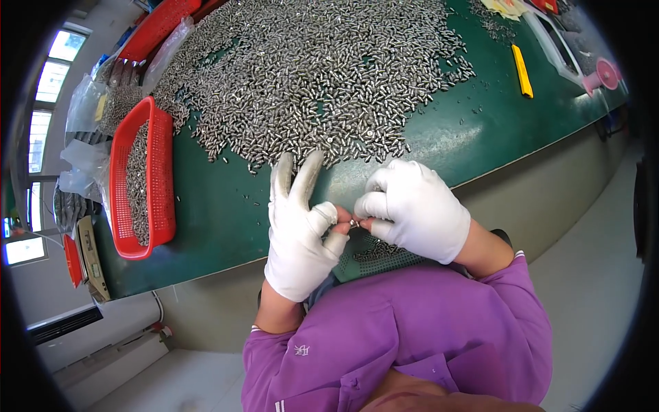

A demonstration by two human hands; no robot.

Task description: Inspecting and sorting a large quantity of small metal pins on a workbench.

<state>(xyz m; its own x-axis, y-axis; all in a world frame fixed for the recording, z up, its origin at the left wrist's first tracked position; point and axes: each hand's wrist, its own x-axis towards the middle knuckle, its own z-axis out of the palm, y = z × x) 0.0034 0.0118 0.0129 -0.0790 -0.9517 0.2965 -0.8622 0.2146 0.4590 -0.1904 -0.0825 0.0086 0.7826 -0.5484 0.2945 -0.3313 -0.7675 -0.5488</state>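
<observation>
Green bench carrying loose metal parts, baskets and tools.
A broad heap of small silver pins is spreading across the bench's middle and far side. A red mesh basket, partly filled with pins, is lying at the left; another red basket is sitting beyond it beside clear plastic bags. A yellow tool is lying at the right, with a pink-wheeled object resting near the edge.

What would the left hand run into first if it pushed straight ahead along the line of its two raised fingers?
Most likely the near edge of the heap of small metal pieces. The left hand has its extended fingers aimed up the green table, their tips nearly at the heap, though their height above it is unclear.
</observation>
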